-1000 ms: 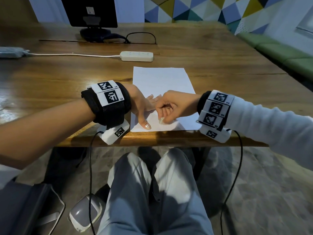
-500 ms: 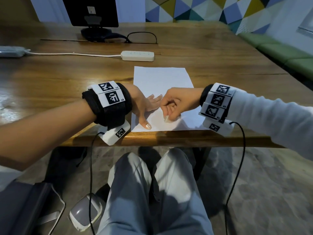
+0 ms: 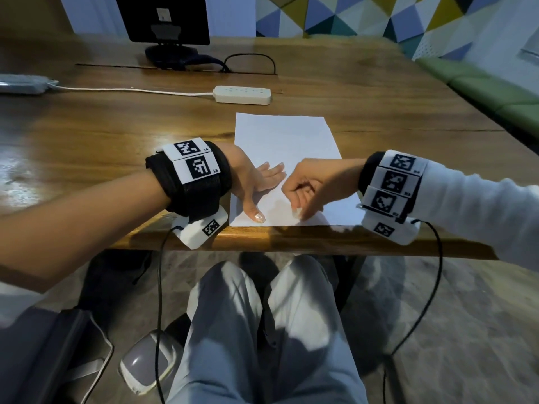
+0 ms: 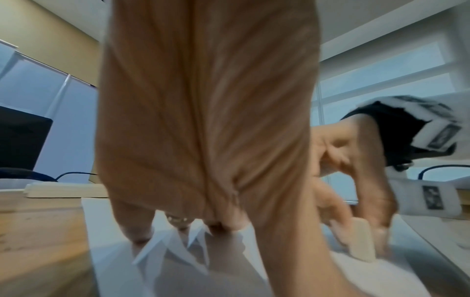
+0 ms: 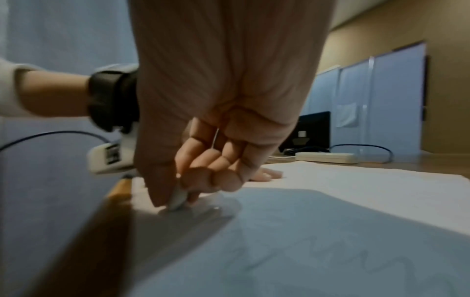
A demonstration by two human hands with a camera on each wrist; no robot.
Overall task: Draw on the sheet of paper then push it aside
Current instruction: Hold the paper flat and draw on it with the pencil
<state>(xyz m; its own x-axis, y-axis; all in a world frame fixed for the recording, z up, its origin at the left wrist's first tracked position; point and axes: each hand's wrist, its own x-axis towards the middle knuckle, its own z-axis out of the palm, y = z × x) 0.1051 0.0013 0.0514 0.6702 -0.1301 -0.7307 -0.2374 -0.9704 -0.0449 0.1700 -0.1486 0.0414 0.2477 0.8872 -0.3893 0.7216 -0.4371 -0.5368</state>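
Plainly the right hand (image 3: 318, 185) is curled around a short pale drawing stick (image 4: 362, 241), perhaps chalk, pinched between thumb and fingers with its tip on the sheet of paper (image 3: 284, 135) near the lower edge. The left hand (image 3: 256, 182) lies flat beside it, fingers straight and spread, pressing the lower left of the sheet. The risk, as I judge it, is that a sideways stroke drags the paper if that flat hand eases off, or that the stub snaps under pressure; faint marks in the right wrist view suggest the pale stick barely shows. The sheet sits at frame centre on the wooden table (image 3: 116, 135), its long axis running from the near table edge toward the power strip (image 3: 242, 94) at upper centre.
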